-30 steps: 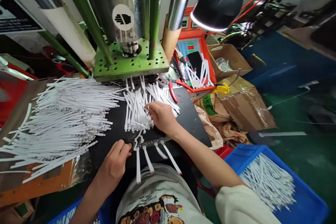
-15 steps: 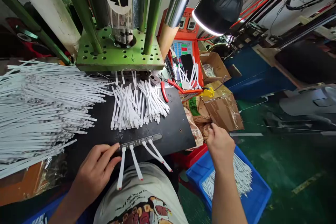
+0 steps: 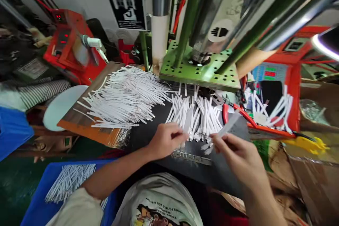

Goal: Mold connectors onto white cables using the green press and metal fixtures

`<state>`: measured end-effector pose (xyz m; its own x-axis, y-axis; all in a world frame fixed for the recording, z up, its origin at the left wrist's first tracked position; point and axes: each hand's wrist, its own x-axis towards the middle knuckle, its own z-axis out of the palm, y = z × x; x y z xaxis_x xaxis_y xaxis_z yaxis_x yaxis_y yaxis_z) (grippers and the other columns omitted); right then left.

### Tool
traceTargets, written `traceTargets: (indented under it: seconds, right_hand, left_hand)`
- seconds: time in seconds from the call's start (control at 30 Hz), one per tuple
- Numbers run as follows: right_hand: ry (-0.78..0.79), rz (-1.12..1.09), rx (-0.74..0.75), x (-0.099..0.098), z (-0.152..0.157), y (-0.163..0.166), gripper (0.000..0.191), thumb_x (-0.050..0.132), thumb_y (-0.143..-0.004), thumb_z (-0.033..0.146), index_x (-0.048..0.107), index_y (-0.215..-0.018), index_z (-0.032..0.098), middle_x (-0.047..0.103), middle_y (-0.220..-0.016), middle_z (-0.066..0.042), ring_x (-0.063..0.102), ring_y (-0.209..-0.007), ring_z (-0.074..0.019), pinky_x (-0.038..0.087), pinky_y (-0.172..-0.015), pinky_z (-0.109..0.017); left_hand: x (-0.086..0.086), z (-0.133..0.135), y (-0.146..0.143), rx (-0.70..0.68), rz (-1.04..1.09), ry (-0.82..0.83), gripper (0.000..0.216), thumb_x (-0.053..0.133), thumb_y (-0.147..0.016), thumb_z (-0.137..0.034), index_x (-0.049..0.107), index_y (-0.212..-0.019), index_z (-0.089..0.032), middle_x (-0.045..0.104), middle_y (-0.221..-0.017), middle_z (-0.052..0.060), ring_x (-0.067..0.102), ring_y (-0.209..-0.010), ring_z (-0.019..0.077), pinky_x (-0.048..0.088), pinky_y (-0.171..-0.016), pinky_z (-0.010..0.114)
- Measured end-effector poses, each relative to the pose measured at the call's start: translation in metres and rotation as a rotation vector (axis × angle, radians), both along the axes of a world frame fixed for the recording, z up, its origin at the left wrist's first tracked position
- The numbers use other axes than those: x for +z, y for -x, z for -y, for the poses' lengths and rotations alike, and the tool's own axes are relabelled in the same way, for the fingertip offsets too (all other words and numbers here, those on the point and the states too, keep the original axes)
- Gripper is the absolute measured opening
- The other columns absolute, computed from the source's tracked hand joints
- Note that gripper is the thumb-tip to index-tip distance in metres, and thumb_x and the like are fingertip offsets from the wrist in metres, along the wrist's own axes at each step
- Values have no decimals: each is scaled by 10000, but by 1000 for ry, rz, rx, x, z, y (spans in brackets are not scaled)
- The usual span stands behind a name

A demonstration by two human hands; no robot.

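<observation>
Over the black work surface (image 3: 222, 173), my left hand (image 3: 164, 141) pinches a short flat white cable (image 3: 188, 122), blurred by motion. My right hand (image 3: 238, 155) is closed on another white cable (image 3: 230, 124), which slants up and to the right from the fingertips. Between and just below the hands lies a slotted metal bar (image 3: 192, 157), with no cables seen in its slots. Behind the fingers is a small pile of white cables (image 3: 208, 114), partly hidden by them.
A larger heap of white cables (image 3: 124, 95) lies at left. Behind stands a press with a green drilled plate (image 3: 201, 72). Red-handled pliers (image 3: 245, 116) and an orange control box (image 3: 291, 95) are at right. A blue bin (image 3: 37, 194) holds more cables at lower left.
The view has swung left. My left hand has let go of the metal bar, and the cables in it are gone. My right hand has come from beside the bin to the table; both now hold cables.
</observation>
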<state>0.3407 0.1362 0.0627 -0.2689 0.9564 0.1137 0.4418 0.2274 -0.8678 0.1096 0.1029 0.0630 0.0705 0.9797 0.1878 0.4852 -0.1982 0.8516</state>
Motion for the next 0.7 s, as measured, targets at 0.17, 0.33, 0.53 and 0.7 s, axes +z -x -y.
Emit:
traceTargets:
  seconds: [0.17,0.33,0.53,0.7]
  right_hand:
    - [144,333,-65,-13,-82,-2,456,588,-753,612,576,-578,192,569,-513,-21,469,-441,-140,335,-452,-265]
    - [-212,645,-223,-29,-77,8,488,541,-783,552,702,-985,137,671,-790,-96,613,-651,-235,431,-627,-340]
    - [-423,663,60,4,-48,61,290,467,-936,323,715,-973,176,662,-859,-80,617,-686,-193,417,-615,-291]
    - [-390,780,507,19,-66,165,240,439,-953,161,669,-1022,149,671,-966,-114,654,-891,-225,456,-724,-287]
  left_hand:
    - [6,-59,-3,2,-143,235,336,607,-913,-293,529,-617,-155,527,-544,-8,576,-567,146,405,-584,254]
    - [2,-16,21,12,-370,144,133,638,-905,-269,612,-951,-147,634,-950,77,606,-820,203,442,-693,296]
    - [-9,65,106,200,-1064,-79,103,526,-945,-144,618,-915,-177,606,-908,67,560,-886,247,430,-785,370]
    - [-25,50,142,79,-1139,-282,103,524,-940,-125,620,-936,-161,622,-894,76,557,-854,243,394,-749,363]
